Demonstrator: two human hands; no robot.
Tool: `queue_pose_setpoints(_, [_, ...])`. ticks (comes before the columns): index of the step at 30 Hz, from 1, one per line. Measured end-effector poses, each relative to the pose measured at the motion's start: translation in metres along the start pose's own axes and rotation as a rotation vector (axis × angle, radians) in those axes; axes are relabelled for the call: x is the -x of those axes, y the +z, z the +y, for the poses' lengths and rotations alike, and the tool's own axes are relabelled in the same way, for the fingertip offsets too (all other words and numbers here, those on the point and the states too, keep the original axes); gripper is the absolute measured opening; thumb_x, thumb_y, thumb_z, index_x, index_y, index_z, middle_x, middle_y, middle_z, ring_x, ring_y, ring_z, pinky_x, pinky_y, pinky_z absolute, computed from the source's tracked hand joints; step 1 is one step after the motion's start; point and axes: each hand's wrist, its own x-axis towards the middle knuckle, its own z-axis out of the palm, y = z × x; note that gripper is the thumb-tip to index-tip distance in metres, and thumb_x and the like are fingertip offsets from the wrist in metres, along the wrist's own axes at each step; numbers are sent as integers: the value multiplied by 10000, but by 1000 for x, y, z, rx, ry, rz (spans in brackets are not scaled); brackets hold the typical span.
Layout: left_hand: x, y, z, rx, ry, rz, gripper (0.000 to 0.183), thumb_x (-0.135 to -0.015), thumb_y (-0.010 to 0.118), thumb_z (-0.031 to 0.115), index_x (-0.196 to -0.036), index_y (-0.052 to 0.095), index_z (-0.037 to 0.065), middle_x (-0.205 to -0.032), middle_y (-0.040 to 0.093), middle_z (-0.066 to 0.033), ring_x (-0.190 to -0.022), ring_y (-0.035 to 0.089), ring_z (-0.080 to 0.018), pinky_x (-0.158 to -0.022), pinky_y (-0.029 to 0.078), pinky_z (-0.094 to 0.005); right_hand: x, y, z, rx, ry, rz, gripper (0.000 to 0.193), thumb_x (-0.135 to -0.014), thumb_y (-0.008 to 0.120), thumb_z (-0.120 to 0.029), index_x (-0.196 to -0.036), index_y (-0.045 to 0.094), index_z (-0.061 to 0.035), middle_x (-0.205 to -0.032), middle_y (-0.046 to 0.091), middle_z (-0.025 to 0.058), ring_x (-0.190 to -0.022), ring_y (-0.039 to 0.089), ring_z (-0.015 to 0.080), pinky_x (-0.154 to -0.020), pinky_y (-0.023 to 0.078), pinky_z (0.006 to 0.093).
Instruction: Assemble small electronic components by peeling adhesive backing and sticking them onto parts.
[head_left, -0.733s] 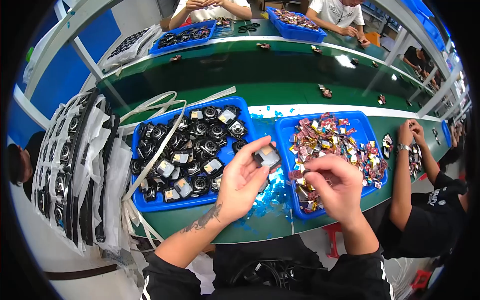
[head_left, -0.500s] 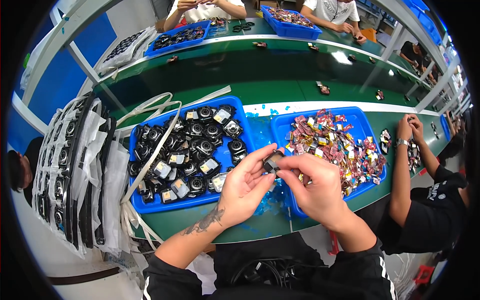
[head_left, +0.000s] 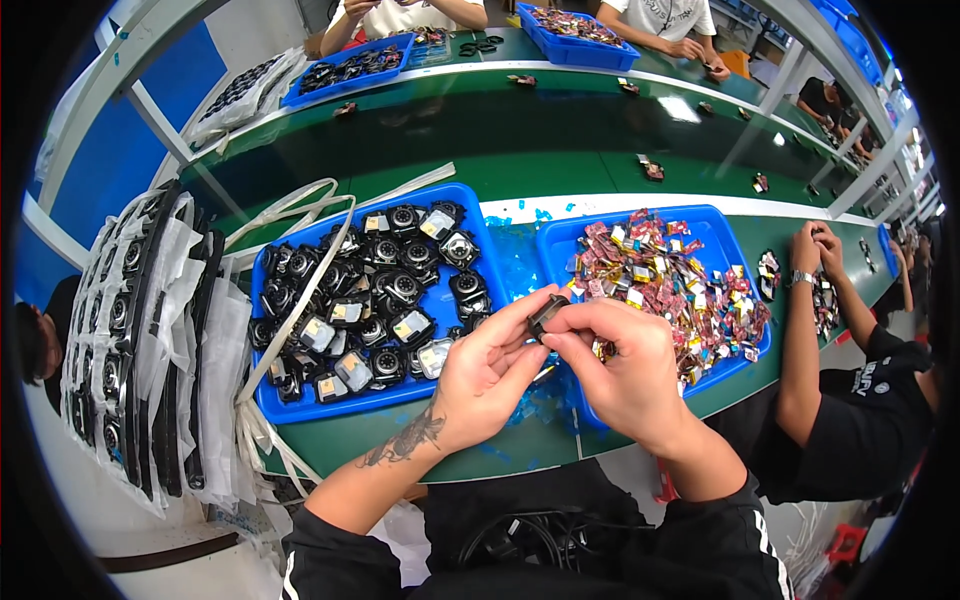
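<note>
Between my two hands, above the gap separating two blue trays, is a small black smartwatch case (head_left: 546, 314), tilted edge-on. My left hand (head_left: 487, 365) holds it between thumb and fingers. The right hand (head_left: 625, 365) pinches its near side with thumb and forefinger, hiding part of it. Left of my hands, a blue tray (head_left: 489, 240) carries many black watch cases (head_left: 385, 285), some with pale rectangular pieces on them. On the right, another blue tray (head_left: 552, 243) is heaped with small reddish circuit parts and yellow-and-silver pieces (head_left: 650, 270).
Stacked trays of watch parts with white sheets (head_left: 130, 330) stand at far left. A pale strap (head_left: 320, 285) crosses the left tray. Beyond lies a green conveyor (head_left: 480, 135) with scattered parts. A co-worker's hands (head_left: 815, 250) are at right; others work across the belt.
The watch case has been turned from showing its open face to nearly edge-on. Both hands keep their grip in about the same place, while the view has shifted slightly.
</note>
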Motion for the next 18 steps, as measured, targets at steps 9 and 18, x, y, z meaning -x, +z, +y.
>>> queue_pose_setpoints(9, [4, -1, -5, -243, 132, -39, 487, -945, 470, -79, -1424, 384, -42, -1402, 493, -162, -1131, 598, -170, -950, 490, -278, -3, -5, -3, 7, -34, -8, 127, -749, 735, -36, -736, 611, -20, -664, 594, 69, -587, 581, 231, -578, 462, 347])
queue_pose_setpoints(18, [-1, 10, -3, 54, 148, 57, 484, -943, 468, -81, -1416, 376, -32, -1369, 500, -189, -1219, 533, -211, -1005, 439, -305, 9, 6, 17, -470, 182, 187, 270, -738, 789, -69, -825, 537, -29, -755, 548, 48, -765, 572, 158, -697, 492, 321])
